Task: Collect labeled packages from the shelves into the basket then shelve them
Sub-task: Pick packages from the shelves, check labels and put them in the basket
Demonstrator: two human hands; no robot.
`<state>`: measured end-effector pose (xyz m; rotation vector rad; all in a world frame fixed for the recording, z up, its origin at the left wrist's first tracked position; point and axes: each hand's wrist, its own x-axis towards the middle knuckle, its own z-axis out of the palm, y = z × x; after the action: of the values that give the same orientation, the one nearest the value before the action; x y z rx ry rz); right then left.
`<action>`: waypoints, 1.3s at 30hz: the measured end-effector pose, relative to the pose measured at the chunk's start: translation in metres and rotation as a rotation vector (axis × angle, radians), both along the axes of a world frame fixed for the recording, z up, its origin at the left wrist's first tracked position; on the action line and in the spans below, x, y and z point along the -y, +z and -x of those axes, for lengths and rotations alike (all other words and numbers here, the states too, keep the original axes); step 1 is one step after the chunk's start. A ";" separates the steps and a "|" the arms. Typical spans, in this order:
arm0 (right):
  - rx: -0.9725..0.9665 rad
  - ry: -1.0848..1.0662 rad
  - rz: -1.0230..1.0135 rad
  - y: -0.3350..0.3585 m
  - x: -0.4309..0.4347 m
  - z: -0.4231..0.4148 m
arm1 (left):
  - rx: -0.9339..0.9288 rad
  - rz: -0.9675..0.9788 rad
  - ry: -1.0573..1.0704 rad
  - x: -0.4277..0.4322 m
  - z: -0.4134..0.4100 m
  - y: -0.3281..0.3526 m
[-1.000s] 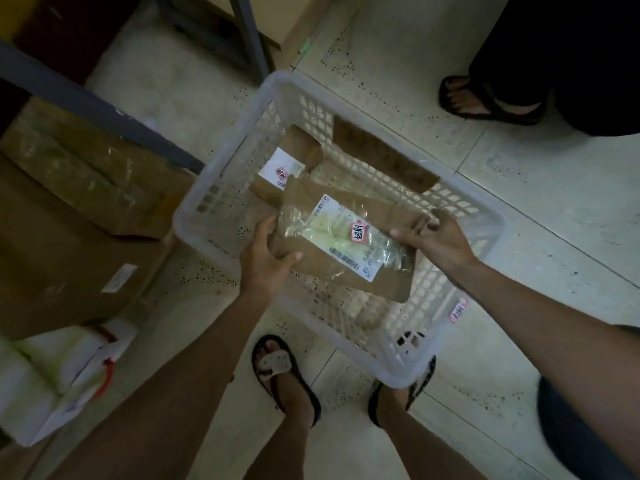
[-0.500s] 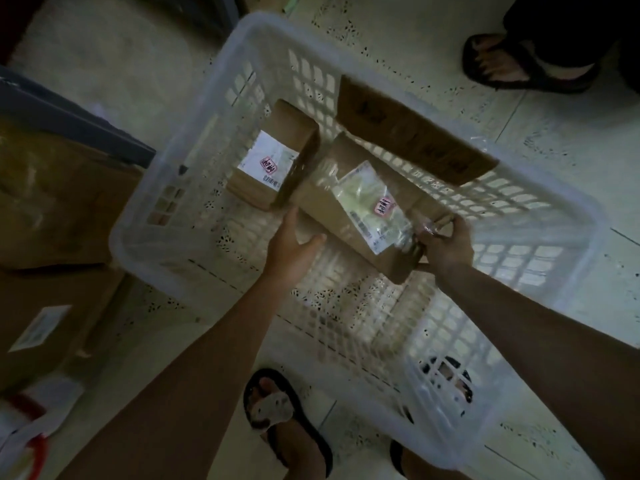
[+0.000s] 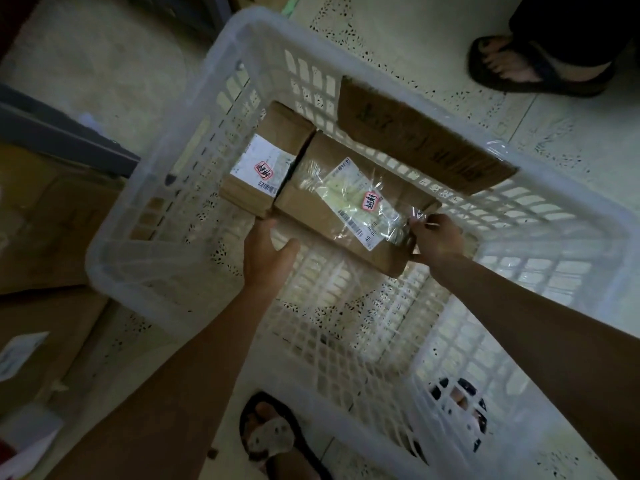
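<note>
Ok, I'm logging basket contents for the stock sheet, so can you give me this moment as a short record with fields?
container: white lattice basket
packages inside: two brown ones, larger package and smaller package, lying side by side
labels: a white slip with a red-edged sticker on each
hands: left hand has straight fingers at the larger package's near corner; right hand grips that package's right end
other: cardboard sheet with dark writing against the basket's far wall

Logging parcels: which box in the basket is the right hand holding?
The larger box, label under clear plastic; the right hand grips its end. The smaller box has a bare label.
</note>
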<state>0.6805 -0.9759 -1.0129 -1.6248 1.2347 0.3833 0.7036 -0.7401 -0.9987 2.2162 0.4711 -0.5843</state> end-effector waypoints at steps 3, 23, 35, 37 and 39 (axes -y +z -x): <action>-0.024 0.170 0.029 0.017 -0.002 0.001 | -0.081 -0.007 -0.119 0.002 -0.005 0.007; 0.545 0.807 0.256 0.491 -0.098 0.005 | 0.377 -0.091 -0.161 -0.055 0.075 0.494; 1.199 1.257 0.374 0.840 -0.211 0.091 | 0.796 -0.404 0.159 -0.119 0.221 0.815; 1.292 1.281 0.384 0.877 -0.239 0.107 | 0.829 -0.428 0.212 -0.141 0.247 0.851; 1.371 1.317 0.401 0.909 -0.270 0.125 | 0.854 -0.478 0.259 -0.167 0.274 0.883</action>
<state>0.5553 -0.7062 -0.1036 -2.1598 -0.9110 -0.2710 0.4297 -0.5727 -0.1156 2.5179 0.4456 0.6726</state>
